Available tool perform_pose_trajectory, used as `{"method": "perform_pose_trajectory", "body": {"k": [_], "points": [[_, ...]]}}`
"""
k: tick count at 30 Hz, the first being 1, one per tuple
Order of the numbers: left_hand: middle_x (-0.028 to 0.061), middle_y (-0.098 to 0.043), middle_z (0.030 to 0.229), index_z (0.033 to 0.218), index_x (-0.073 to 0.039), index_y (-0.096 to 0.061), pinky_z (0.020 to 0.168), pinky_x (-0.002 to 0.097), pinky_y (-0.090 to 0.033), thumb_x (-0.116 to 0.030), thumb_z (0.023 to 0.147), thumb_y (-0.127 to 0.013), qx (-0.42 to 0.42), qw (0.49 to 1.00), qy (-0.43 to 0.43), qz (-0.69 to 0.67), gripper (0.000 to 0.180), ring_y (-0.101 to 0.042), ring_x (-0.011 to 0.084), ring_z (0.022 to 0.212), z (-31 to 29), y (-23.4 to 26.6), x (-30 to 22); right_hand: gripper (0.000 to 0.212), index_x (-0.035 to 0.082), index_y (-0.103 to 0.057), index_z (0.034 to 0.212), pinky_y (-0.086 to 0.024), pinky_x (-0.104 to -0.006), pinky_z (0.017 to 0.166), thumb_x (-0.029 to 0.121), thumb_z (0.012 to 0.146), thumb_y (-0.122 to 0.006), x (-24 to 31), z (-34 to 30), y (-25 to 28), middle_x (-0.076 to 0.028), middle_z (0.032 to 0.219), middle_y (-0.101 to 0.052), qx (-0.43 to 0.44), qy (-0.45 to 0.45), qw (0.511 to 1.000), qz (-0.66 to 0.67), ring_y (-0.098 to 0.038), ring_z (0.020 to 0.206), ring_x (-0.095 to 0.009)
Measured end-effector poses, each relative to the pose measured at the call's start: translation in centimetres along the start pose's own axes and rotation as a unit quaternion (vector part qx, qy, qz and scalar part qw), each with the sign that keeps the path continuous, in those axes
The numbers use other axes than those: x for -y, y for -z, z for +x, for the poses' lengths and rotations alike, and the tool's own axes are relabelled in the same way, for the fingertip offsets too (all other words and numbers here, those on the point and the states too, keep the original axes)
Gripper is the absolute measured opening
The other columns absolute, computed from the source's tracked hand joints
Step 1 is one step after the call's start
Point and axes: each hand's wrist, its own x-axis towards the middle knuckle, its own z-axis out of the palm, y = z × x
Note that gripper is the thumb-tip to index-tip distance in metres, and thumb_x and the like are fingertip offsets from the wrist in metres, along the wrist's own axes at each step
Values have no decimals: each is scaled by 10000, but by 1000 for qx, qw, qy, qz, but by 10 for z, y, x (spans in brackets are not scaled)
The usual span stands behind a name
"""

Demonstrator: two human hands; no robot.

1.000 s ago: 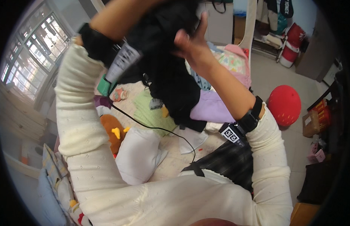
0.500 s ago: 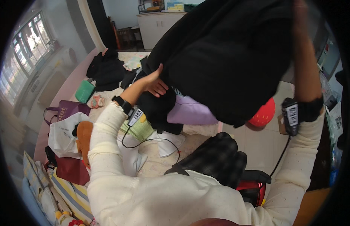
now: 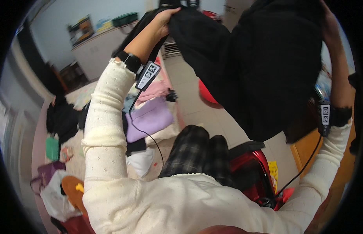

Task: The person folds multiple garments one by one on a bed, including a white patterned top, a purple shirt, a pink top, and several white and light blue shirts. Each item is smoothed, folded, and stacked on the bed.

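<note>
A large black garment [image 3: 263, 74] hangs in front of me, raised in the air; its exact kind is not clear. My left hand [image 3: 166, 21], high up left of the middle, is closed on its upper edge. At the upper right, my right hand [image 3: 329, 23] holds the other side up; its fingers are blurred and partly out of sight. Both wrists carry a strapped black and white device with a cable. Beneath my left arm, a folded lilac cloth [image 3: 152, 119] lies on the bed among other clothes.
On the floor to my right sits a red and black case [image 3: 250, 171] with a yellow packet [image 3: 273, 173] by it. A red round object [image 3: 208, 93] stands beyond the bed. Black clothes [image 3: 62, 117], a green box [image 3: 52, 149] and bags [image 3: 56, 195] occupy the bed's left side.
My left hand has risen and gone from spread fingers to a grip on the garment's edge. The garment is now stretched between both hands. My view has turned right.
</note>
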Motion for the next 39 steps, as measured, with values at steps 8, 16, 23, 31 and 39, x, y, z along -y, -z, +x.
{"method": "perform_pose_trajectory", "body": {"k": [8,16,23,31,39], "points": [[125,-636,1049,1166,-37,-571,762,372,-497,-712,842,-372,237,890,55,385,775,-634,255,922,-5,-192,80,449,71,-559,851,-453,-360,622,475,963,-399,-60,24,29,-69,779,-585,-73,-246,966,-35,-563,695,-216],[137,-556,1209,1316,-46,-421,858,348,-446,-361,734,-754,158,918,-49,361,740,-542,237,1066,-29,-217,122,467,43,-589,1036,-495,-361,804,431,991,-333,-124,69,34,-76,985,-652,-27,-199,964,172,-614,901,-226],[69,-633,1013,1144,-46,-546,856,313,-479,-284,867,-626,133,983,-34,122,374,-608,184,932,-2,-188,79,514,-23,-534,1138,-489,-467,867,441,930,-464,-121,51,47,-187,1121,-594,-16,-256,966,-5,-552,1047,-351],[16,-630,1019,1180,-70,-592,898,225,-417,-273,943,-531,367,838,-216,342,318,-562,87,970,50,-170,67,514,-5,-483,1120,-467,-421,835,210,705,-697,-127,4,3,-247,1040,-564,94,205,841,-491,-569,972,-375],[290,-427,1209,1422,-93,-93,1040,397,-338,-381,621,-834,168,771,-328,520,1129,-395,392,1229,-16,-169,112,258,-45,-575,946,-480,-429,772,12,745,-424,-161,49,6,-276,877,-613,11,95,871,-482,-581,901,-438]]}}
